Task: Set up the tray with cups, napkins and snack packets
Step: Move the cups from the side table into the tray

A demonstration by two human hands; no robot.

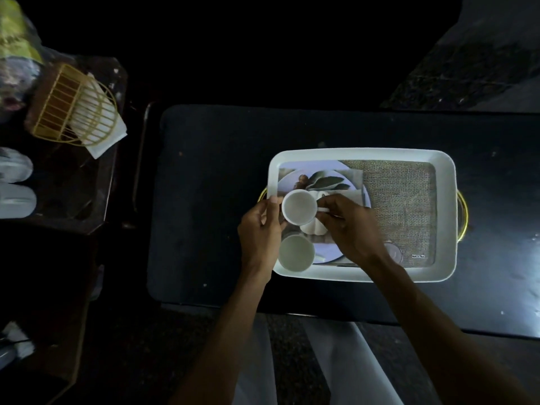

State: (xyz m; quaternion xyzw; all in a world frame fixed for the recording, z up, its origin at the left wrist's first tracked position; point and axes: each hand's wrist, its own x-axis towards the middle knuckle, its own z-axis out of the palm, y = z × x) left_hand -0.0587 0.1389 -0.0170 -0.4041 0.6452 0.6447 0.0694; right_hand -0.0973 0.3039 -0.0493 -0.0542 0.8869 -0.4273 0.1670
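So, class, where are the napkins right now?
Head view: the napkins sit in a gold wire holder on the side table, far left, not on the tray.

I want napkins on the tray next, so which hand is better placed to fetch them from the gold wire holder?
Probably the left hand. The napkin holder sits far to its side, while the right hand pinches the cup handle and can set it down.

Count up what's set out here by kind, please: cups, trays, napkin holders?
Cups: 2, one held by both hands, one standing in the tray's near left corner
Trays: 1
Napkin holders: 1, on the side table
Total: 4
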